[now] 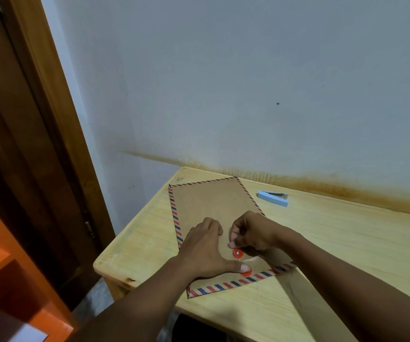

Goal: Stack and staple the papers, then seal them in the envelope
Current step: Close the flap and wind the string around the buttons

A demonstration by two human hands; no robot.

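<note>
I see the brown airmail-bordered envelope [206, 201] lying flat on the wooden table [347, 243], at its left end. My left hand [206, 248] rests flat on it with fingers straight, the thumb pressing the lower red disc [246, 272]. My right hand [250, 230] pinches the thin string [238, 258] at the upper red disc [238, 253]. The blue stapler [272, 197] lies beyond the envelope, near the wall.

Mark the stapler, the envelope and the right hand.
stapler [272, 198], head view, on its light-blue body.
envelope [206, 201], head view, on its bare brown face.
right hand [250, 230], head view, on the back of the hand.
</note>
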